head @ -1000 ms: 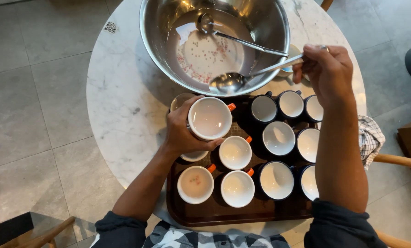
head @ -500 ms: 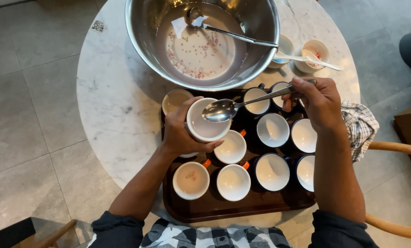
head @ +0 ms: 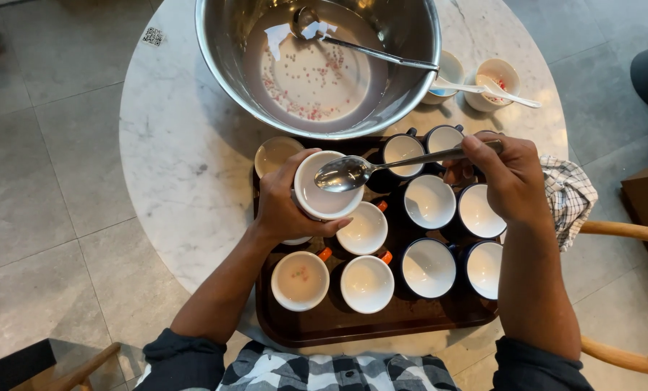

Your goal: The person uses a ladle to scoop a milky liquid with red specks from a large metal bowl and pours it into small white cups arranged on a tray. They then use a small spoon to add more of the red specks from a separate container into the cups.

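My left hand point(head: 288, 199) grips a white cup point(head: 325, 190) tilted above the left part of a dark brown tray point(head: 353, 326). My right hand point(head: 508, 177) holds the handle of a metal spoon point(head: 349, 172), whose bowl hovers over the held cup's mouth. The tray carries several white-lined cups, some with orange handles like one with pale liquid point(head: 300, 279), others dark blue outside point(head: 429, 266). A big steel bowl point(head: 230, 65) behind the tray holds milky liquid with small pink bits and a ladle point(head: 353, 43).
The round white marble table point(head: 172, 181) stands on a grey tiled floor. Two small cups with a white spoon point(head: 494, 83) sit at the back right. A checked cloth point(head: 566, 195) lies at the right edge, beside a wooden chair arm point(head: 620, 232).
My right hand brought the spoon from the steel bowl's rim down and left, so its bowl now sits over the cup. My left hand keeps the cup raised above the tray.
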